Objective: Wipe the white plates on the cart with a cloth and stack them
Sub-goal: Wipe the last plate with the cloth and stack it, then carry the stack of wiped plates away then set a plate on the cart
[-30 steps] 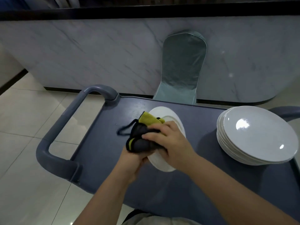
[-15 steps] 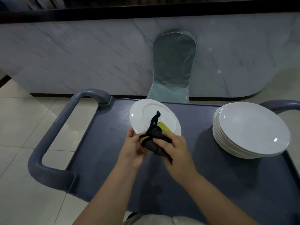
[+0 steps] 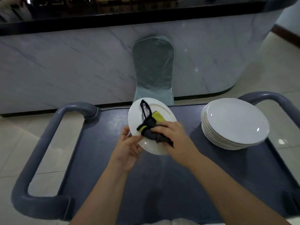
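Over the middle of the grey cart (image 3: pixel 113 159), the person holds one white plate (image 3: pixel 135 117) tilted, its far rim toward 12 o'clock. The left hand (image 3: pixel 126 151) pinches the rim at about 8 o'clock of the plate, thumb on top. The right hand (image 3: pixel 175 138) is closed around a bunched dark and yellow cloth (image 3: pixel 150 129) and presses it on the plate's face near 5 o'clock. A black loop of the cloth lies loose toward 12 o'clock.

The main risk seems to be the one-sided hold. The plate is kept only by a pinch at one edge, so a strong push of the cloth on the opposite side could turn it out of the fingers, and it could drop on the cart and chip. The loose loop could also catch under the rim when the cloth is moved away.

The stack of plates (image 3: pixel 235 122) stands at 3 o'clock of the held plate, close to the cart's right edge. It looks slightly uneven, so a careless placing could probably shift it.

As for containers, the cart's tray carries only this stack. Whether the held plate touches the tray cannot be told. The plate itself holds nothing except the cloth.
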Demonstrator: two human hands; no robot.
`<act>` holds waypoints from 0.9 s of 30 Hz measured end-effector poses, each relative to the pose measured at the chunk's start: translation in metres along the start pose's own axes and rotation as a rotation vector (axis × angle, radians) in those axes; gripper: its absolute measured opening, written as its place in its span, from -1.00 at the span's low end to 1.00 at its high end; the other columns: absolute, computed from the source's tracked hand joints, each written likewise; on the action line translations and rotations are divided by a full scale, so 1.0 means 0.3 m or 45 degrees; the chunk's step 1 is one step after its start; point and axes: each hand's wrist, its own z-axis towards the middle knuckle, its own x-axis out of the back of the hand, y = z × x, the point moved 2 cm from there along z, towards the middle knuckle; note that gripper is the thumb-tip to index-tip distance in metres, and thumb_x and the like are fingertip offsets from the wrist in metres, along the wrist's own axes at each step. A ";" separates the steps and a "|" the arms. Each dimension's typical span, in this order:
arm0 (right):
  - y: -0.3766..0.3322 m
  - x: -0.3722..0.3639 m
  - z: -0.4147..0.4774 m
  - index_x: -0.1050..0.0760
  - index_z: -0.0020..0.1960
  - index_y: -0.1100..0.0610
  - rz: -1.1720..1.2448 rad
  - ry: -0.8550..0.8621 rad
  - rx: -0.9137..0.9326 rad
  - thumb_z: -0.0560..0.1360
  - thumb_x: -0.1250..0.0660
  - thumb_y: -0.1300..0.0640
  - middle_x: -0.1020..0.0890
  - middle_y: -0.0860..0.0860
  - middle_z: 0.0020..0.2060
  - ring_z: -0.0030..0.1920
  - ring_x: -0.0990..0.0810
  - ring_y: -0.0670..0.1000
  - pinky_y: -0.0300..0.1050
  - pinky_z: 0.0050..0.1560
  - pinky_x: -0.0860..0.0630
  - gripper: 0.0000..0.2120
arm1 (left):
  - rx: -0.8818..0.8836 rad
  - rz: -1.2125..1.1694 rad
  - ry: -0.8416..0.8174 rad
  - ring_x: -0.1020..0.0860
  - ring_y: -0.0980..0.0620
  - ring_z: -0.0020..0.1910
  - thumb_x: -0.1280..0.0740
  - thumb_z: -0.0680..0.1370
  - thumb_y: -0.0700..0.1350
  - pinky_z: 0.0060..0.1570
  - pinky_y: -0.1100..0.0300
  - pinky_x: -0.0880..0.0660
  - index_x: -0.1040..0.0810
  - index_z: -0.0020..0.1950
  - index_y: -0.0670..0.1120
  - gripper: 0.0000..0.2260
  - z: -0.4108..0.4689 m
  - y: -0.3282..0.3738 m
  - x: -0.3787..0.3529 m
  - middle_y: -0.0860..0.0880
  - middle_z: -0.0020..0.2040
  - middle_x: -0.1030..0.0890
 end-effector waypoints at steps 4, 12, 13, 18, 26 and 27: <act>0.145 0.041 -0.122 -0.53 0.23 -0.05 -0.117 -0.006 -0.182 0.38 -0.25 0.25 -0.53 -0.07 0.16 0.12 -0.44 0.09 -0.11 0.23 -0.36 -0.54 | 0.144 0.152 -0.059 -0.65 -0.03 -0.19 -0.34 0.28 -0.39 -0.29 0.12 -0.61 -0.45 0.03 -0.08 -0.61 -0.015 -0.017 0.023 -0.09 -0.07 -0.65; -0.021 0.020 -0.110 -0.53 0.25 0.03 -0.058 0.166 -0.141 0.39 -0.33 0.27 -0.50 -0.02 0.20 0.17 -0.39 -0.02 -0.24 0.30 -0.28 -0.55 | 0.247 0.273 -0.164 -0.64 -0.07 -0.23 -0.38 0.29 -0.38 -0.30 0.08 -0.60 -0.44 0.01 -0.07 -0.62 0.042 -0.039 -0.012 -0.13 -0.09 -0.65; -0.017 0.016 -0.161 -0.53 0.25 0.01 -0.082 0.140 -0.110 0.37 -0.35 0.29 -0.50 -0.04 0.21 0.16 -0.40 -0.01 -0.24 0.29 -0.30 -0.53 | 0.253 0.270 -0.162 -0.64 -0.07 -0.24 -0.40 0.30 -0.40 -0.31 0.08 -0.60 -0.44 0.01 -0.06 -0.61 0.055 -0.022 -0.010 -0.14 -0.09 -0.65; 0.175 0.028 -0.439 -0.52 0.21 -0.04 -0.445 0.201 -0.476 0.28 -0.40 0.31 -0.54 -0.02 0.17 -0.04 -0.48 0.11 0.06 -0.04 -0.55 -0.46 | 0.164 0.382 -0.193 -0.64 -0.04 -0.29 -0.33 0.41 -0.36 -0.35 0.11 -0.62 -0.45 0.02 -0.07 -0.73 0.100 0.067 -0.072 -0.12 -0.17 -0.67; 0.231 -0.056 -0.608 -0.19 0.48 -0.20 -0.699 -0.326 -1.176 0.49 -0.23 -0.21 -0.26 0.00 0.46 0.40 -0.24 0.21 0.15 0.31 -0.30 -0.41 | -0.517 1.025 -0.519 -0.61 0.21 -0.30 -0.33 0.54 -0.34 -0.31 0.30 -0.52 -0.49 -0.05 0.01 -0.77 0.147 0.072 -0.496 0.09 -0.25 -0.66; 0.228 -0.029 -0.601 -0.14 0.51 -0.21 -0.630 -0.298 -1.208 0.51 -0.20 -0.24 -0.19 -0.06 0.49 0.44 -0.17 0.17 0.09 0.38 -0.22 -0.40 | -0.638 1.135 -0.539 -0.57 0.28 -0.31 -0.32 0.55 -0.32 -0.30 0.37 -0.47 -0.50 -0.02 0.00 -0.80 0.158 0.038 -0.550 0.14 -0.23 -0.63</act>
